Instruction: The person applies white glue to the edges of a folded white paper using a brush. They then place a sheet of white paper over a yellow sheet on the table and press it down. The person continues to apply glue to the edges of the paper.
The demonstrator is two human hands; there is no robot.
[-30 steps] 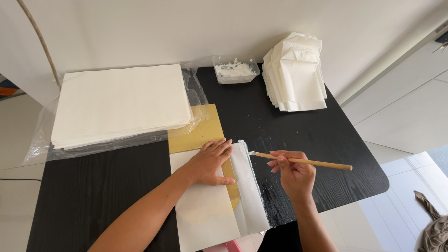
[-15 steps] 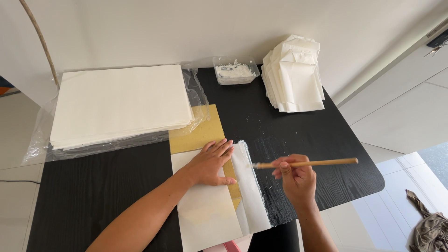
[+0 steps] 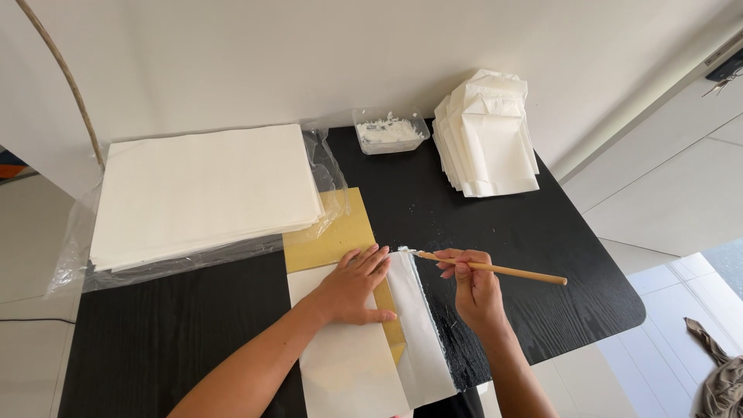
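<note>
My left hand [image 3: 352, 288] lies flat, fingers spread, on a white paper sheet [image 3: 352, 364] that rests on a yellow-brown board [image 3: 331, 238] on the black table [image 3: 534, 232]. A folded white strip [image 3: 418, 333] of the sheet runs along its right side. My right hand [image 3: 474, 290] grips a thin wooden stick brush [image 3: 503, 270]. The brush's white-coated tip touches the top end of the strip, just right of my left fingertips.
A large stack of white sheets [image 3: 201, 190] on clear plastic wrap lies at the back left. A clear tub of white paste [image 3: 389, 130] stands at the back. A pile of folded white paper bags [image 3: 487, 139] sits at the back right. White smears mark the table beside the strip.
The brush tip has moved up along the folded strip to its top end. My left hand has stayed pressed on the sheet.
</note>
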